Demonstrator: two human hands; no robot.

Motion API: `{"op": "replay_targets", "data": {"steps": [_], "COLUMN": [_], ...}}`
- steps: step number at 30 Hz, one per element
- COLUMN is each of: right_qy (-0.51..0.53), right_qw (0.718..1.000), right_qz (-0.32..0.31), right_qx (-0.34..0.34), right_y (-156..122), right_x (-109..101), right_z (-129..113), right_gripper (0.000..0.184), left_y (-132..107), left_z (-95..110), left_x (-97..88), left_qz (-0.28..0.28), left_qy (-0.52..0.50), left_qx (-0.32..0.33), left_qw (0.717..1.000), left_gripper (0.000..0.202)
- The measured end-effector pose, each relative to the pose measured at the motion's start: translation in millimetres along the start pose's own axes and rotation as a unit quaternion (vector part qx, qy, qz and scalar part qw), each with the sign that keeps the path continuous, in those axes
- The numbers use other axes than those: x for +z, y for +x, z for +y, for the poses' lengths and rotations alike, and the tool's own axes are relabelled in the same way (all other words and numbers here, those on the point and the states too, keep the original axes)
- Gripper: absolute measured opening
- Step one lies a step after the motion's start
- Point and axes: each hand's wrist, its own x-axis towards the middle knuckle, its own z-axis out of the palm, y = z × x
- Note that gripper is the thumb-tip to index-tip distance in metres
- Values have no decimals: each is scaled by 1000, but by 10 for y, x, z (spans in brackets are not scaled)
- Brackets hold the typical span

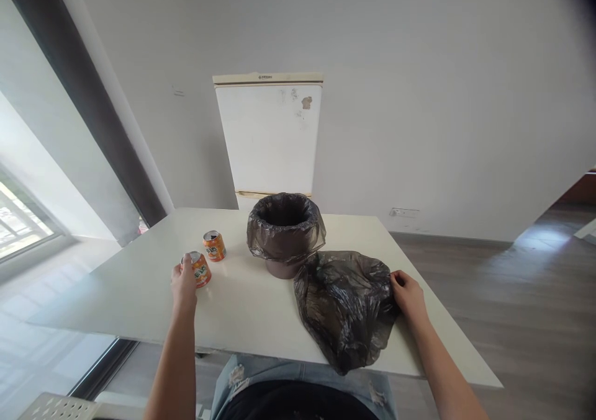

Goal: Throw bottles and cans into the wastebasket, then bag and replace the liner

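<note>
the left hand [183,285] is wrapped around an orange can [201,269], fingers curled about its side near the top; the can stands upright on the white table [139,283]. a second orange can [215,245] stands just behind it, apart and untouched. to lift the held can cleanly, the grip looks best kept low enough that it does not tip, and the lift straight up so it clears its neighbour. in the middle sits a small bin [285,234] lined with a dark bag, its mouth open upward. the way from can to bin is bare tabletop. a loose dark plastic bag [347,305] lies to the bin's right, touching its base and drooping over the near table edge. the right hand [407,296] pinches that bag's right margin, fingers closed on the film; it sits near the table's right edge, with open floor beyond.
</note>
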Motion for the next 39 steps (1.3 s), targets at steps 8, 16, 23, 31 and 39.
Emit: {"op": "replay_targets", "data": {"steps": [8,16,23,31,39], "right_qy": [4,11,21,25,29], "right_qw": [1000,999,999,999,999], "right_qz": [3,36,44,40,33], "right_qx": [17,16,10,6,3], "right_y": [0,55,59,56,26], "right_x": [-28,18,38,52,54], "right_z": [-39,53,70,84,55], "right_gripper": [43,41,39,41,40], "left_y": [-432,-1906,-2725,-2811,-3063], "left_z": [59,103,-127,-182,-165], "left_x": [7,273,735,1289,1376], "left_qz": [109,-79,-443,-395,-356], "left_qy": [1,-56,86,108,117], "left_qx": [148,510,524,596,584], "left_qw": [983,855,723,691,720], "left_gripper": [54,14,34,60,17]}}
